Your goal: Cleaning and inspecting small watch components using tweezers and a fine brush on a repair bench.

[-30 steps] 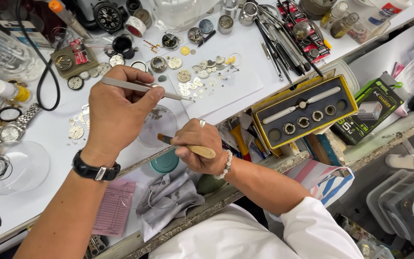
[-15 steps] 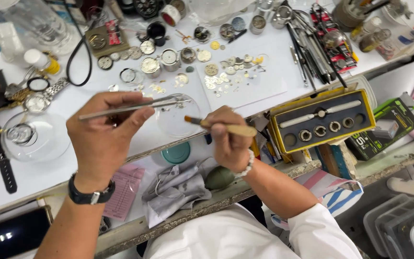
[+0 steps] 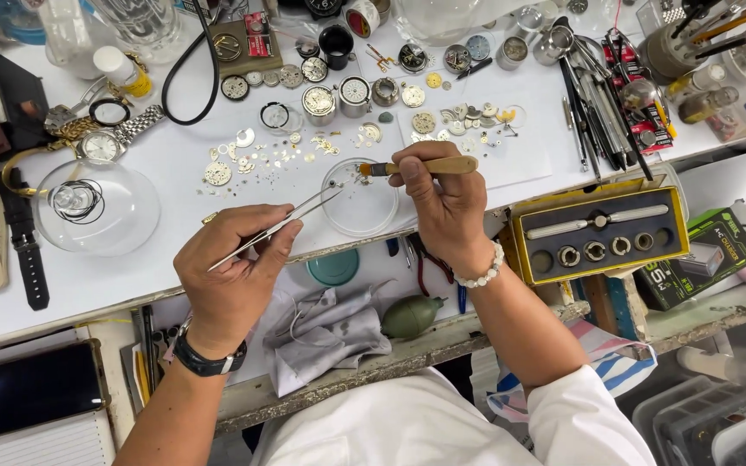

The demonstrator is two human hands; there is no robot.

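Meanwhile, the left hand point(image 3: 233, 276) pinches steel tweezers point(image 3: 280, 226), long axis toward two o'clock, tips over a clear dish point(image 3: 361, 210); the right hand point(image 3: 442, 203) grips a wooden brush point(image 3: 420, 166) (bristles at nine o'clock), meeting just above the tips.

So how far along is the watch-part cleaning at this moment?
Done: many small wheels and plates lie spread on the white bench. In hand: left hand holds tweezers over the clear dish, right hand holds a brush there. Left: movements sit untouched behind.
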